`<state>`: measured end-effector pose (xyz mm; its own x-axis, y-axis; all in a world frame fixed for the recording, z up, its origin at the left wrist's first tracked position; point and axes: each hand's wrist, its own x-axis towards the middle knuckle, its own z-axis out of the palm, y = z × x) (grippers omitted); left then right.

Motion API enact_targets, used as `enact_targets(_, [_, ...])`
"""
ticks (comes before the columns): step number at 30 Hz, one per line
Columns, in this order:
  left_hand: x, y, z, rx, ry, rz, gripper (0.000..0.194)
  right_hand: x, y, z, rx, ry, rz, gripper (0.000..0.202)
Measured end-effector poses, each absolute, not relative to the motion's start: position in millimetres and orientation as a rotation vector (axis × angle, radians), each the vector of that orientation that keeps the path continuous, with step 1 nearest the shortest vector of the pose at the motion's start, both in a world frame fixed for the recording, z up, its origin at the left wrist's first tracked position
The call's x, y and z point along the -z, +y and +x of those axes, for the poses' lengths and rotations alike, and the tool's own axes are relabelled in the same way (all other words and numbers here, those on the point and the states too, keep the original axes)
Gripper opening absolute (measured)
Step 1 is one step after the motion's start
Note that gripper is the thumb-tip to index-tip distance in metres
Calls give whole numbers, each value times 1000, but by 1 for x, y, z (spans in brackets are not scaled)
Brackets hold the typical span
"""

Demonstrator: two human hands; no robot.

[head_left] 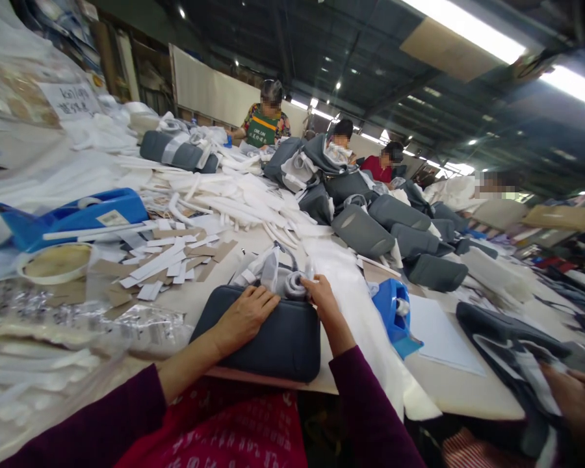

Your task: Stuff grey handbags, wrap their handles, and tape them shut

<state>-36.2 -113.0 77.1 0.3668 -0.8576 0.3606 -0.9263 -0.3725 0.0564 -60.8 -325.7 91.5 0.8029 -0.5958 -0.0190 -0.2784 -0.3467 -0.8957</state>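
Case [273, 344], dark grey, lying right at the table's [468, 387] near edge, and the left hand [251, 312] is flat across its top, fingers nearly together, while the right hand [323, 297] pinches the coiled strap [294, 285] at its far edge; blue tape dispenser [392, 312] off to the right, more grey cases [363, 229] heaped beyond, white strips [229, 195] piled alongside them

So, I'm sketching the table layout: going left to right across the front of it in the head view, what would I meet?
Yellowish roll → pile of card strips → dark case → blue tape dispenser → white sheet → co-worker's hand.
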Motion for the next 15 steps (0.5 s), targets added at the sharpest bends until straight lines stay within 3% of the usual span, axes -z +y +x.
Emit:
enact_targets(5, [-70, -112, -35, -415, -1478, 2313, 48, -102, -267, -79, 927, 81, -2397, 28])
enact_targets(10, [-79, -111, -32, -625, -1165, 2293, 37, -76, -239, -77, 882, -174, -2844, 22])
enact_targets(15, [-105, -122, -15, -637, -1053, 2491, 25, -71, -243, -74, 935, -195, -2857, 26])
